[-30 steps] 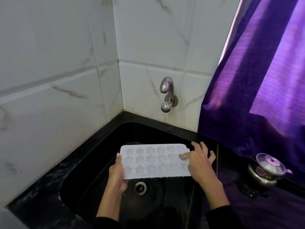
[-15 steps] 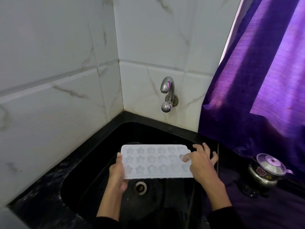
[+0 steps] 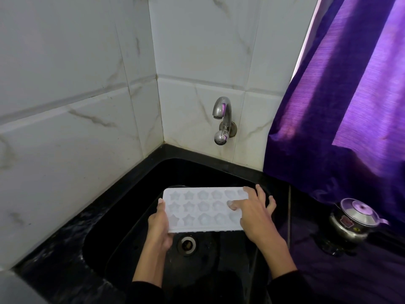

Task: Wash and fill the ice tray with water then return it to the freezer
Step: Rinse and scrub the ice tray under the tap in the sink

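Observation:
A white ice tray [image 3: 197,209] with star and flower shaped moulds is held level over the black sink [image 3: 135,207], above the drain [image 3: 186,244]. My left hand [image 3: 158,227] grips its left end, thumb on the top rim and fingers underneath. My right hand [image 3: 254,212] lies on the tray's right end with fingers spread, the thumb tip pressing into a mould. The steel tap [image 3: 222,119] on the tiled wall behind is not running.
White marble-look tiles form the corner behind the sink. A purple curtain [image 3: 341,110] hangs at the right down to the black counter [image 3: 54,249]. A small steel pot with a lid [image 3: 355,220] stands on the counter at the right.
My right hand has slid a little leftward over the tray's right end, its thumb now pressing into a mould. The tray and my left hand have barely moved.

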Demonstrator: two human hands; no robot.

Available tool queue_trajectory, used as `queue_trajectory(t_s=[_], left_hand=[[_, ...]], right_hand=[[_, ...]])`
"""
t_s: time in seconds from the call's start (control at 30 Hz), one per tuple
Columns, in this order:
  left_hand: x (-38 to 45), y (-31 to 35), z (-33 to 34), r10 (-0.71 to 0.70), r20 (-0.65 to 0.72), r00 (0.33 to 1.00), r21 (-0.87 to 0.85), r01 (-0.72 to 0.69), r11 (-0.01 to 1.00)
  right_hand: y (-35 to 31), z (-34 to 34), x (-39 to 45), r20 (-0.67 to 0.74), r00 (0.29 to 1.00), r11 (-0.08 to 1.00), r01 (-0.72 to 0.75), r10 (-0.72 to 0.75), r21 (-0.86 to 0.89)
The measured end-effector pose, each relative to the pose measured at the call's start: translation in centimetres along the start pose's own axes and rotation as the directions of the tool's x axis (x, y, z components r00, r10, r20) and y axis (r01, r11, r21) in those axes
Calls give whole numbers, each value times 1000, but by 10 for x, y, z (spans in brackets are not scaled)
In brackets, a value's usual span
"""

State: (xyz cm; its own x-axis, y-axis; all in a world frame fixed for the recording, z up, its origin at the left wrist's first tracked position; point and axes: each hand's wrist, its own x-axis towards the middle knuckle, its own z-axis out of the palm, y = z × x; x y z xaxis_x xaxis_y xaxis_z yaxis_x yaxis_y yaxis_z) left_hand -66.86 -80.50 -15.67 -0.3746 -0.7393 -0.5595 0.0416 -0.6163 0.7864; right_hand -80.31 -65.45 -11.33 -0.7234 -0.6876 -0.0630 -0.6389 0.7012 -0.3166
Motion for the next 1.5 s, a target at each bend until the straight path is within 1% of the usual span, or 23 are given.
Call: queue_trajectory(t_s=[0.1,0.27,0.4,0.57,0.7,0.77,0.9,1.0,1.13,1.27,1.4,1.5], left_hand=[[-1,-1,1,3,1,1000,14,-3,1000],[-2,-1,2,2,8,1000,33,-3,999],[-1,-2,1,15,1,1000,33,-15,999],[-2,-2,2,19,13,1000,32,-20,999],[-2,-3,2,25,9,1000,34,-25,999],[-2,-2,2,21,9,1000,32,-21,999],[-1,-3,3,12,15,1000,38,-12,999],[-1,-4,6,12,26,1000,30,-13,999],[-2,-4,8,20,24,1000,22,-20,1000],[0,-6,7,17,24,1000,35,-18,999],[-1,-7,9,6,27,1000,28,-7,1000],[-1,-6,9,11,19,1000,19,-11,1000]], right_hand=[[2,3,1,-28,1000,999,3,-4,-43],[0,9,4,-25,999,997,21,-23,-79],[4,9,3,-28,1000,998,7,-9,-62],[0,8,1,-27,1000,996,11,-14,-87],[1,6,-1,-41,999,997,6,-10,-76],[2,4,-2,-71,997,999,2,-6,-54],[-3,3,-3,-123,990,998,65,-64,1],[-10,8,-1,-84,991,994,107,-109,-22],[-14,15,-1,-13,993,992,117,-117,-39],[-13,12,-3,-18,994,993,103,-104,-53],[-15,13,-1,-1,994,989,104,-105,-105],[-13,15,-1,4,994,991,105,-105,-84]])
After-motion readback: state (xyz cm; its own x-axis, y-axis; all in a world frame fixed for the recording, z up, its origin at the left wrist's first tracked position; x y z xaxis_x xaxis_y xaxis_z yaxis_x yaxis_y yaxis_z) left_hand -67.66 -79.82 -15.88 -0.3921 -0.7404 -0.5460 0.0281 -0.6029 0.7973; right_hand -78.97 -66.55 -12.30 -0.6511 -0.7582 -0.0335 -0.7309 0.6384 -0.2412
